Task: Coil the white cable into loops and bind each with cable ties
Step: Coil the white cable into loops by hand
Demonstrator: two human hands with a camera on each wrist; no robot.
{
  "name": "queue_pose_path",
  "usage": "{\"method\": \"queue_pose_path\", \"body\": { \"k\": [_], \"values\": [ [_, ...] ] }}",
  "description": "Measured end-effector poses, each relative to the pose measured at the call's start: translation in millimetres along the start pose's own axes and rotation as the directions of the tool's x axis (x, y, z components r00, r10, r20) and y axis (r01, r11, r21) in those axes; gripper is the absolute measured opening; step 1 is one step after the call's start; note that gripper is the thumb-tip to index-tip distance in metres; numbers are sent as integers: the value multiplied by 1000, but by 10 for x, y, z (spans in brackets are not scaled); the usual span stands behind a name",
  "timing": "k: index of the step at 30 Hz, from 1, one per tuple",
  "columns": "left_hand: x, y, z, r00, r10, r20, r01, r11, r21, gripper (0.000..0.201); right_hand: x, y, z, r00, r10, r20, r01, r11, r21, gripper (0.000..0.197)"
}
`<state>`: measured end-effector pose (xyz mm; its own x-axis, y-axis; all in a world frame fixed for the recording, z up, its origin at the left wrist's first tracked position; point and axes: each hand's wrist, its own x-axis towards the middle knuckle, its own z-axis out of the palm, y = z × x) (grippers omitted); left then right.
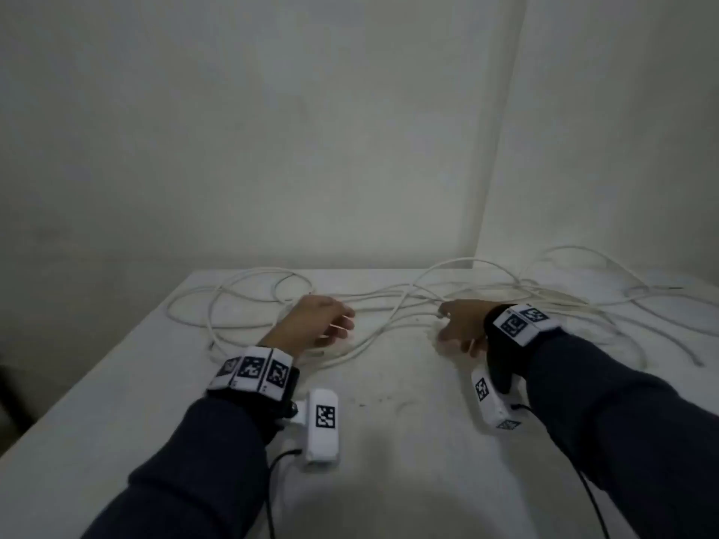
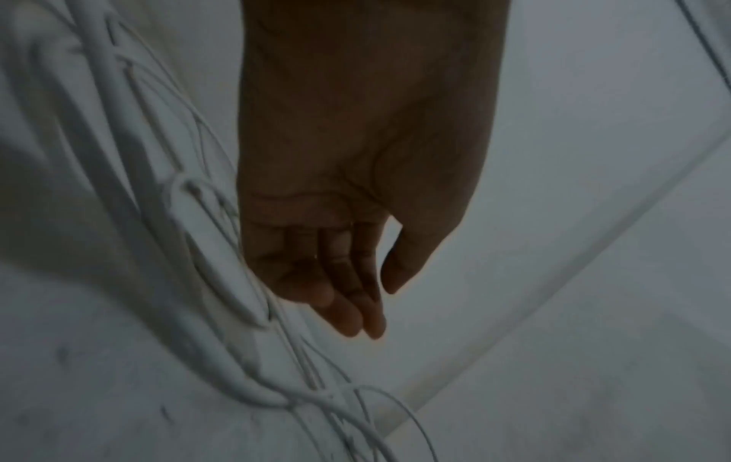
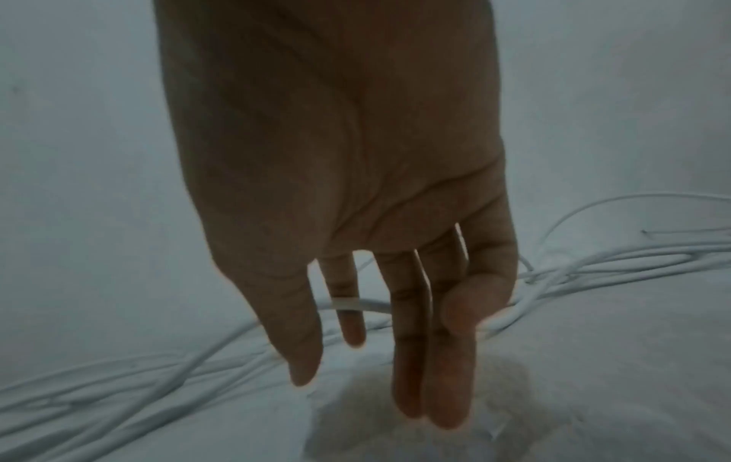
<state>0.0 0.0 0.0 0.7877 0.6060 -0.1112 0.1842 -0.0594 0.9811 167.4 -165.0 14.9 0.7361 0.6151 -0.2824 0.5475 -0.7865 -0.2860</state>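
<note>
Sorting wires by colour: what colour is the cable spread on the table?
White. The cable shows best in the head view, lying loose on the table.

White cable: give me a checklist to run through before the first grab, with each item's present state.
1. Left hand free: ok, fingers relaxed, holding nothing.
2. Right hand free: ok, fingers straight above the strands; whether one touches a strand, cannot tell.
3. White cable in reach: ok, strands lie just past both hands.
4. Cable uncoiled: ok, it sprawls loose and tangled over the table.
5. Free cable end located: ok, one end lies at the far right.
6. Cable ties at hand: cannot tell, none clearly in view.
</note>
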Motion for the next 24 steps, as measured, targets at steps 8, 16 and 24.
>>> {"method": "queue_pose_path", "body": {
  "k": [8,16,24],
  "values": [
    [175,-97,417,908,-361,212,399,900,-178,69,-111,128,-86,834,-219,-507,279,959,44,29],
    [109,141,467,944,-282,-169,-2,510,-860,27,-657,308,44,904,-101,-415,356,715,602,36],
    [-190,398,281,961,22,-276,-189,781,-596,21,-426,514,71,952,216,-219,246,-106,963,19]
  ]
}}
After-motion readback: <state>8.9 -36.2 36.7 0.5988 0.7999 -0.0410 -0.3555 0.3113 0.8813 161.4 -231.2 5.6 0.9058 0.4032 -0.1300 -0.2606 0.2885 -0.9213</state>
